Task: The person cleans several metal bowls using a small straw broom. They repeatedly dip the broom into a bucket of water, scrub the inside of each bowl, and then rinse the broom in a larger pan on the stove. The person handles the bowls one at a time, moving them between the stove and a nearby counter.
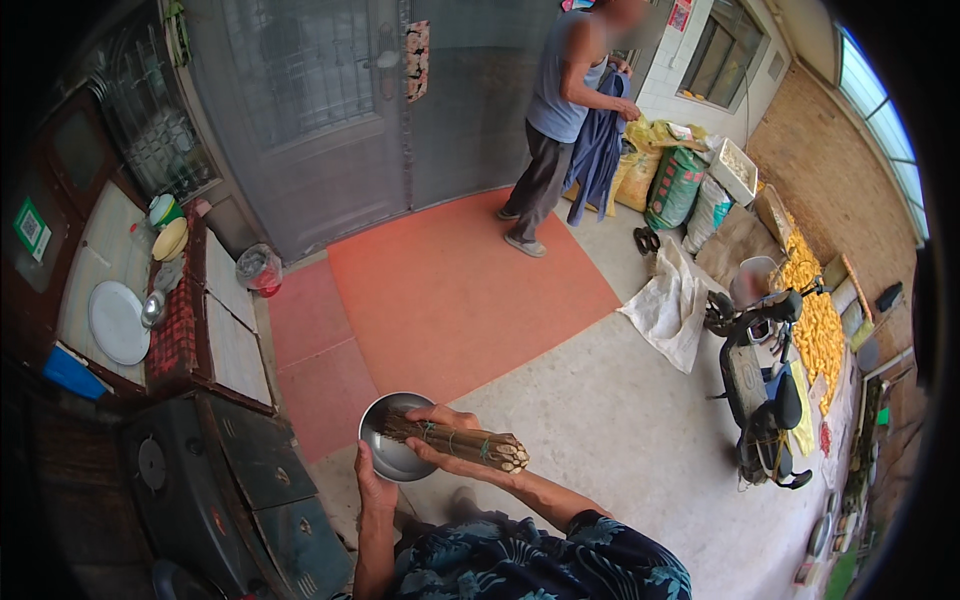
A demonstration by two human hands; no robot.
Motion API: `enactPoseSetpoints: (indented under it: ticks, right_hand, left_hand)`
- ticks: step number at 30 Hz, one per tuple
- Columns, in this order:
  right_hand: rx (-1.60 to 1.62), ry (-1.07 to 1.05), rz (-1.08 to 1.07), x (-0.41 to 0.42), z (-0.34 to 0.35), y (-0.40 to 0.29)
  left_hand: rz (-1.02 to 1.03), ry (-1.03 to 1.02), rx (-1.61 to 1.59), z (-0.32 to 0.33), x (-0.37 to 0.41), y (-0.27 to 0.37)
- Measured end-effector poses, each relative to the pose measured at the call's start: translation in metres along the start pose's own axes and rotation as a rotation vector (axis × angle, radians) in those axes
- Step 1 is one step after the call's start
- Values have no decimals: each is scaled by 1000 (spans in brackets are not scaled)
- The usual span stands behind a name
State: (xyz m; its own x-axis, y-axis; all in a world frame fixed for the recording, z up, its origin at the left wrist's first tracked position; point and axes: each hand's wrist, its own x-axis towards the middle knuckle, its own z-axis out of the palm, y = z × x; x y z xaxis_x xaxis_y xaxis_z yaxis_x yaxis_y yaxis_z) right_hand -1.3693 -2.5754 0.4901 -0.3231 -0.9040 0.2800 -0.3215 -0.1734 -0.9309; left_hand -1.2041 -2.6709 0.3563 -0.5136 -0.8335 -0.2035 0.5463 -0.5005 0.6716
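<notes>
A round metal bowl [401,456] is in my left hand [375,480], which grips its rim from the near left side. My right hand [448,435] is closed around a bundle of stiff plant stalks tied with thin green string [469,444], a pot-scrubbing brush by its look. The brush lies tilted, its fine bristle end over the inside of the bowl and its thick cut ends pointing right. Whether the bristles touch the metal cannot be told.
Left of me stand a dark gas stove [161,465] and a cabinet with a white tray [120,322]. A person [562,97] holding blue clothing stands on the orange mat [465,300] by grey doors. An electric scooter [750,382], sacks [675,187] and yellow corn cobs [814,322] are at right.
</notes>
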Motion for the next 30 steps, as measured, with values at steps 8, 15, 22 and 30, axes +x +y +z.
enactPoseSetpoints:
  ticks: [8, 15, 22, 30]
  right_hand:
    - [32, -334, 374, 17, -49, -4]
    - [-37, -147, 304, 58, -12, 4]
    - [65, -473, 309, 101, 7, 26]
    - [187, -414, -83, 200, 93, 30]
  left_hand:
    - [14, 133, -37, -4, 16, 0]
    - [54, 178, -56, 5, 19, 9]
    - [90, 231, -92, -24, 50, 46]
    - [183, 256, -147, -66, 110, 118]
